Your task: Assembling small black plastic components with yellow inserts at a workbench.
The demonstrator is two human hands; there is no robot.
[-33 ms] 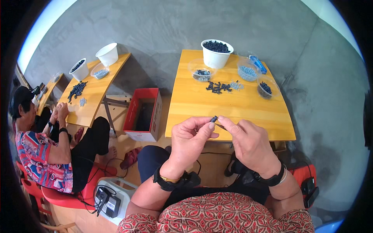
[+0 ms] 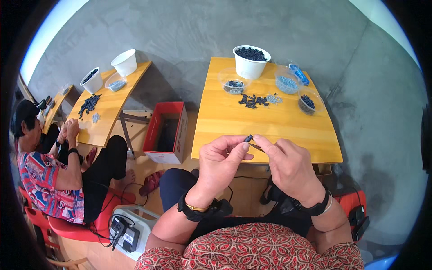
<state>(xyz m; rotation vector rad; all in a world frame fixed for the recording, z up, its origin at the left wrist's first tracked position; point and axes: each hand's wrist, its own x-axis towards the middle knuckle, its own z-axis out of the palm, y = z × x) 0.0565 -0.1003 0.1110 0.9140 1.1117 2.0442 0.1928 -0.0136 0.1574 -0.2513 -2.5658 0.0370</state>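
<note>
Above the near edge of the table, my left hand (image 2: 220, 162) is closed, pinching a small black plastic piece (image 2: 248, 138) between thumb and fingertips. My right hand (image 2: 290, 164) meets it from the right. Its index fingertip lies at the end of the piece and the other fingers are curled in. A thin dark sliver (image 2: 256, 147) shows under that index finger; what it is I cannot make out. Beyond my hands, a loose heap of black plastic pieces (image 2: 253, 101) lies on the wooden table (image 2: 265, 128), beside a small pile of clear or silvery bits (image 2: 274, 99).
A white tub (image 2: 249, 69) of black pieces stands at the back. Around the heap are clear bowls: one of mixed bits (image 2: 234, 87), one of pale blue bits (image 2: 286, 84), one of black pieces (image 2: 307, 104). A red box (image 2: 165, 132) is on the floor; a co-worker (image 2: 51, 175) sits left.
</note>
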